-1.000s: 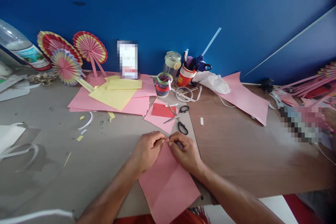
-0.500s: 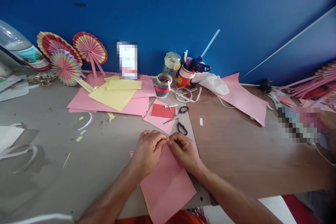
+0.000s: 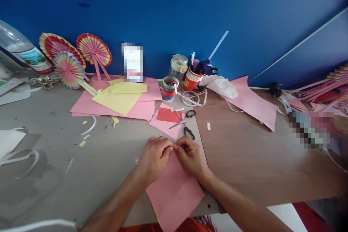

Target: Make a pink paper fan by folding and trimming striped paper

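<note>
In the head view, a bare left hand (image 3: 155, 156) and a bare right hand (image 3: 191, 156) meet, fingertips almost touching, each pinching the far end of a smooth, flat sheet of pink paper (image 3: 176, 197). The sheet runs from the pinch back between the forearms towards the body, its near end reaching past the table edge. Thumbs and forefingers side by side probably serve to work a narrow piece of that edge precisely, while the rest is left loose so it can follow; exactly how the edge is bent is hidden by the fingers

Just beyond the right hand lies a pair of black-handled metal scissors (image 3: 184, 120), blades apart and loops to the right, presumably put down within easy reach. Under the blades are a small red paper rectangle (image 3: 164, 114) and, beneath it, a pale pink paper piece (image 3: 162, 125), perhaps kept together as a little stack

Farther out, ahead and left of the left hand, yellow paper sheets (image 3: 116, 103) rest on larger pink paper sheets (image 3: 88, 104), seemingly piled back to leave working room. Beside the left hand's outer edge, small pink paper ends (image 3: 136, 160) peek out, mostly hidden
</note>
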The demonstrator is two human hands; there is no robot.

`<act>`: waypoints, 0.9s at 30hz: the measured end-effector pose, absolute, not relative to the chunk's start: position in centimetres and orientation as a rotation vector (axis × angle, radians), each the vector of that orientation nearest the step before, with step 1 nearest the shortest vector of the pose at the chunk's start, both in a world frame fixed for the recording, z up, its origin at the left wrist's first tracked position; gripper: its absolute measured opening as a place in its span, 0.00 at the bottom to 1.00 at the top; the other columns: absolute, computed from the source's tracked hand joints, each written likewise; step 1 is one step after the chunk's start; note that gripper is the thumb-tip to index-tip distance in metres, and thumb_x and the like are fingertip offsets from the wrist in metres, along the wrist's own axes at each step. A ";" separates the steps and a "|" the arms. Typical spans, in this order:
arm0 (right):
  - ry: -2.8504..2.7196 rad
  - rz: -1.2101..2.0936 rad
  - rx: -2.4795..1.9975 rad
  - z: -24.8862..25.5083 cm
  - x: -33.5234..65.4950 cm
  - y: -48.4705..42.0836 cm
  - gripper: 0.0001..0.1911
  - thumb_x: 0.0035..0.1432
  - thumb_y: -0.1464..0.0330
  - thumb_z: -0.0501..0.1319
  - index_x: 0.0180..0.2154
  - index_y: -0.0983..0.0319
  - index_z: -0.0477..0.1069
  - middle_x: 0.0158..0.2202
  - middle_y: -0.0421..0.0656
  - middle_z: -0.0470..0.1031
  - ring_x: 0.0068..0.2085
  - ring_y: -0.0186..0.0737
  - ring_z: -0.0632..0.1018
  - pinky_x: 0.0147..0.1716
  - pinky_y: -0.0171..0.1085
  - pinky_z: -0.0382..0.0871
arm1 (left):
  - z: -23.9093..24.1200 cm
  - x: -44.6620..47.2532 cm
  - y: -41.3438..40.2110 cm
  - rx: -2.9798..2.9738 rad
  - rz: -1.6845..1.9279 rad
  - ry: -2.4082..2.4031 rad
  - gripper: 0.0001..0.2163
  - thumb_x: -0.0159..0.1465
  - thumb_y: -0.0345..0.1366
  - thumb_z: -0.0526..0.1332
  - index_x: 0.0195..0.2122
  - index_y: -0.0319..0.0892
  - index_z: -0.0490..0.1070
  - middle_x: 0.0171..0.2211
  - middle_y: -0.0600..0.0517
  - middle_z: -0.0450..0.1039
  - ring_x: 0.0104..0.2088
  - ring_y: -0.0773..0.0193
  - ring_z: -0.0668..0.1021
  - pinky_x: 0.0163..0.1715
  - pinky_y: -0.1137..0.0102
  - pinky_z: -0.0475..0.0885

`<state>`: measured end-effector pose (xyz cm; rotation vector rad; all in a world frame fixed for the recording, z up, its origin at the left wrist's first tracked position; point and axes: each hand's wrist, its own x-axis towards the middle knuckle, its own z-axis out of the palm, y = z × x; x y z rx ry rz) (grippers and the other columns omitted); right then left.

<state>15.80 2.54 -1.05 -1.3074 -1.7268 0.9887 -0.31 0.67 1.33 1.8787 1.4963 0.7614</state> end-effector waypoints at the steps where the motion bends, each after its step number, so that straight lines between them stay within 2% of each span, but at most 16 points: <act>1: -1.738 0.964 -1.274 -1.2 15.8 2.5 0.01 0.54 0.70 0.58 0.31 0.60 0.68 0.27 0.38 0.69 0.27 0.32 0.70 0.28 0.32 0.66 | 1.4 -0.3 0.6 1.875 0.751 1.495 0.08 0.64 0.29 0.54 0.30 0.45 0.70 0.27 0.57 0.74 0.32 0.65 0.74 0.41 0.67 0.66; 3: -1.789 0.925 -1.161 -1.2 15.9 2.5 0.08 0.56 0.72 0.57 0.39 0.60 0.69 0.32 0.40 0.71 0.31 0.34 0.73 0.31 0.33 0.68 | 1.5 -0.3 0.6 1.869 0.726 1.489 0.09 0.65 0.30 0.53 0.29 0.45 0.69 0.27 0.57 0.74 0.31 0.65 0.74 0.41 0.67 0.67; 5: -1.851 0.888 -1.056 -1.2 15.9 2.5 0.09 0.58 0.73 0.55 0.40 0.60 0.70 0.34 0.41 0.73 0.34 0.35 0.74 0.34 0.34 0.69 | 1.5 -0.3 0.6 1.859 0.710 1.487 0.10 0.66 0.32 0.52 0.28 0.45 0.68 0.26 0.57 0.74 0.31 0.65 0.74 0.43 0.66 0.67; 8: -1.875 0.858 -1.042 -0.9 16.0 2.6 0.07 0.58 0.74 0.55 0.34 0.60 0.71 0.31 0.41 0.74 0.33 0.36 0.75 0.35 0.34 0.69 | 1.6 -0.4 0.6 1.857 0.691 1.493 0.08 0.66 0.32 0.51 0.33 0.45 0.68 0.28 0.57 0.76 0.32 0.64 0.76 0.51 0.62 0.65; 12: -1.858 0.907 -1.163 -0.4 16.4 3.1 0.07 0.56 0.73 0.55 0.28 0.60 0.69 0.27 0.40 0.72 0.30 0.35 0.73 0.32 0.33 0.67 | 2.3 -1.1 0.6 1.947 0.505 1.549 0.08 0.67 0.32 0.50 0.40 0.45 0.68 0.34 0.55 0.78 0.36 0.64 0.77 0.59 0.54 0.55; 16: -1.828 0.932 -1.260 0.0 16.9 3.6 0.07 0.55 0.72 0.55 0.26 0.60 0.68 0.26 0.39 0.71 0.29 0.34 0.71 0.30 0.32 0.65 | 3.5 -2.3 0.6 1.951 0.270 1.661 0.09 0.66 0.32 0.50 0.40 0.46 0.70 0.40 0.53 0.78 0.42 0.61 0.77 0.60 0.51 0.52; 21: -1.822 0.986 -1.303 0.4 17.0 3.5 0.08 0.55 0.69 0.55 0.26 0.61 0.68 0.26 0.39 0.71 0.29 0.34 0.71 0.30 0.32 0.64 | 4.6 -3.6 0.3 1.867 0.090 1.736 0.10 0.67 0.32 0.50 0.40 0.47 0.70 0.39 0.53 0.79 0.42 0.62 0.78 0.60 0.56 0.55; 27: -1.734 1.047 -1.401 0.8 16.9 3.0 0.07 0.54 0.67 0.54 0.25 0.61 0.67 0.24 0.38 0.69 0.27 0.34 0.70 0.27 0.31 0.62 | 5.4 -4.4 -0.6 1.874 0.037 1.802 0.08 0.65 0.33 0.53 0.40 0.45 0.72 0.39 0.52 0.77 0.44 0.58 0.76 0.49 0.63 0.64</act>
